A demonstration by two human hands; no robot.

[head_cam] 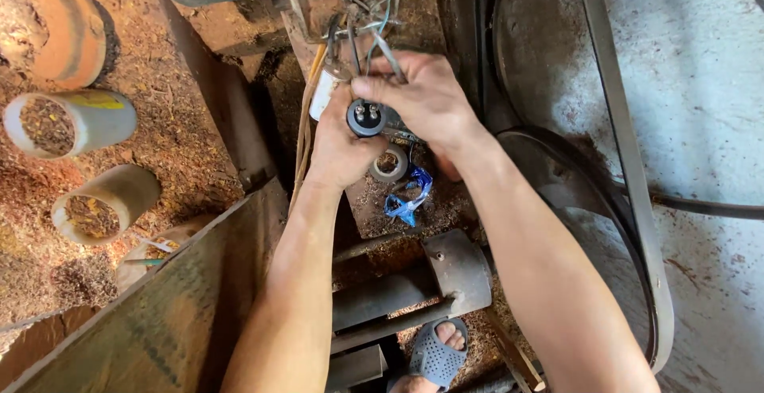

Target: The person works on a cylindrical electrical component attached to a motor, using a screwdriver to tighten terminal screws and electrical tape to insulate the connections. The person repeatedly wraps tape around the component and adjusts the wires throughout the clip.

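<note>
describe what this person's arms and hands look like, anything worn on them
Both forearms are bare, with no sleeves in view. The left hand and the right hand wear no gloves, and no watch, ring or bracelet shows. The wrists are bare too, and the fingers are uncovered.

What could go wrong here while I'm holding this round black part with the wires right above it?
The bare terminals on the black cylindrical part sit close to loose wires; a stray touch might short, if powered. Sawdust lies everywhere and could foul the contacts. The drive belt runs near the right hand and could catch it.
</note>
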